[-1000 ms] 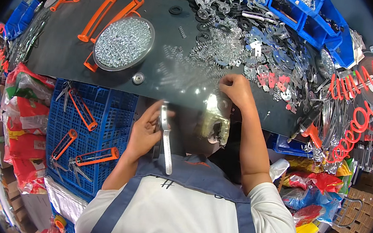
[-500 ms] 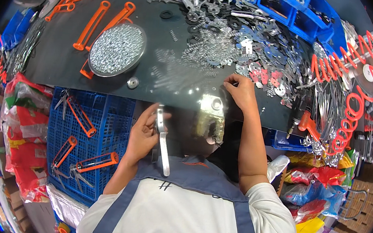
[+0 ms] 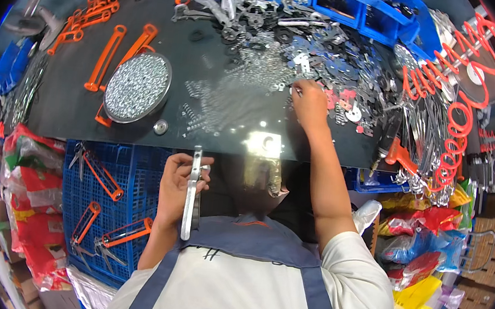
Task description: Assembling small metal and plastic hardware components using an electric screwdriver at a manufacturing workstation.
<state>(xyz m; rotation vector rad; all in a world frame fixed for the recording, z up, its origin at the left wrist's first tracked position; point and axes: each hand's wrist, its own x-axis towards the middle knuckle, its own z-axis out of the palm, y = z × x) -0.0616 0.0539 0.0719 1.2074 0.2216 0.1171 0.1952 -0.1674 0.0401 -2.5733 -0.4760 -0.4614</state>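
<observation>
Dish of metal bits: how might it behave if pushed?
The dish is probably heavy for its size, being full of metal bits. It may rock or tip, since an orange frame seems to run beneath. Bits could spill, lying loose near its rim.

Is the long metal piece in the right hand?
No, the left hand holds the long metal piece, while the right hand is out over the table.

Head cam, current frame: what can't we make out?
All in the head view:
- What, if anything, the right hand pinches: too small, partly covered by its fingers.
- Part of the left hand: behind the silver bar.
- Middle of an orange handle: behind the round dish.
- Blue bins: cut off by the top edge.
- Single pieces in the spring pile: too small.
</observation>
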